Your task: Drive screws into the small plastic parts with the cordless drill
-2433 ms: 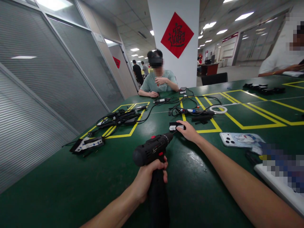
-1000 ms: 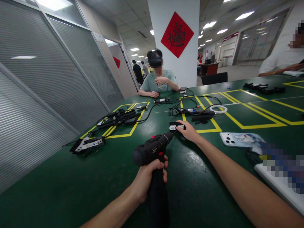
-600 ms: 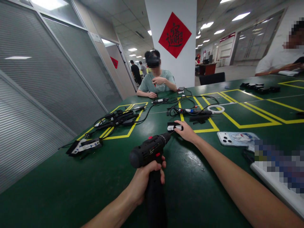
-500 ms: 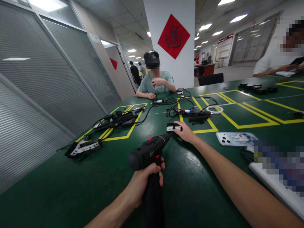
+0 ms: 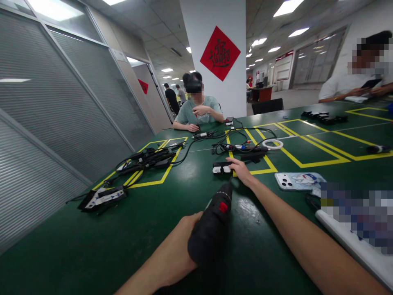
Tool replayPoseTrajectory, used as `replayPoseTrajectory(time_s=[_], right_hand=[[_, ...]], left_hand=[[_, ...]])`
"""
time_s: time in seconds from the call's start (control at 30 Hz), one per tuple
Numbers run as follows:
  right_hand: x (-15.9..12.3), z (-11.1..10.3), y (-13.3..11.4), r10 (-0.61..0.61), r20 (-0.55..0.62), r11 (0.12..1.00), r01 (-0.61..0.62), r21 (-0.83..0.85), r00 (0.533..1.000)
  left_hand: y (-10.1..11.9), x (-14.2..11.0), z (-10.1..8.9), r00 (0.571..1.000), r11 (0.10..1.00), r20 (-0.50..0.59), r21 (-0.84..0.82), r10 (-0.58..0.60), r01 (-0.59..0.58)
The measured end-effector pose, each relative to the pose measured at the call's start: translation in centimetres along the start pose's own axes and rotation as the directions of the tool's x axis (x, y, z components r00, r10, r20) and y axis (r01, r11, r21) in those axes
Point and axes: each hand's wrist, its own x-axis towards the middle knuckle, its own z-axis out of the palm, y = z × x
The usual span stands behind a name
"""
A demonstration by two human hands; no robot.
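Observation:
My left hand (image 5: 181,241) is wrapped round a black cordless drill (image 5: 211,229) with a red button; the drill's body hides most of the fingers. Its chuck points away from me, and the tip ends just below the right end of a small black block with white parts (image 5: 222,168). I cannot make out whether the tip touches anything. Fingers of my right hand (image 5: 241,172) grip that block at its right end, on the green table (image 5: 147,229).
Bundled black cables (image 5: 150,159) lie at the left, near a black and white part (image 5: 102,198). More cables, a white ring (image 5: 272,144) and a phone (image 5: 299,181) lie on the right. A person (image 5: 198,108) sits opposite; another person (image 5: 346,88) sits far right.
The drill has swung from pointing right to pointing more straight ahead, its rear coming lower and rightward. The block has turned slightly, and my right hand has shifted to its right end.

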Motion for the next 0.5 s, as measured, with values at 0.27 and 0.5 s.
replayPoseTrajectory(time_s=[0.27, 0.5], right_hand=[[0.3, -0.3, 1.1, 0.046, 0.000, 0.994, -0.046, 0.095, 0.999], [0.1, -0.6, 0.7, 0.021, 0.024, 0.998, -0.022, 0.063, 1.000]], left_hand=[[-1.8, 0.5, 3.3, 0.973, 0.851, 0.196, 0.484, 0.123, -0.205], [-2.2, 1.4, 3.8, 0.935, 0.795, 0.288, 0.507, 0.208, -0.333]])
